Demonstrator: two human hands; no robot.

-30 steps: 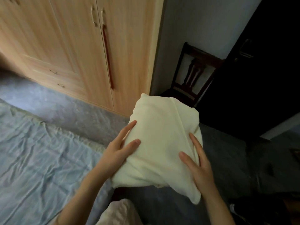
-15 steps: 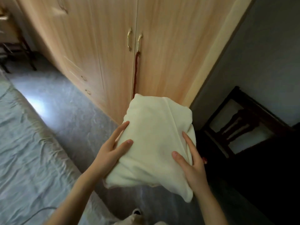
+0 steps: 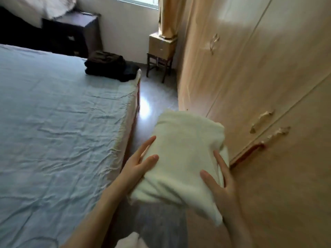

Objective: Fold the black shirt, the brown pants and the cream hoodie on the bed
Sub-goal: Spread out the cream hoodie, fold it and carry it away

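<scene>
Cream cotton, folded into a thick bundle, and it's up in the air: the cream hoodie is carried over the floor in the aisle between the bed and the pale wooden wardrobe. Left hand is cupped along the near-left side, thumb on top, fingers tucked under the edge; right hand is pressed against the right side with fingers spread. That's a two-handed grip grasping the hoodie by squeeze, not by any pinched layer.

Far corner of the bed, a dark pile: what looks like the brown pants sitting on the black shirt, both apparently folded, though the blur makes the exact fold hard to read. So the folding reads as essentially done, with the hoodie headed for a resting place.

The risk now? A loose lower flap hangs down at the near-right corner of the bundle. If the palms ease off or the bundle tilts, the layers could slide and the fold spill open. The aisle is tight as well; brushing the wardrobe handles on the right could snag the cloth and drag a layer out.
</scene>
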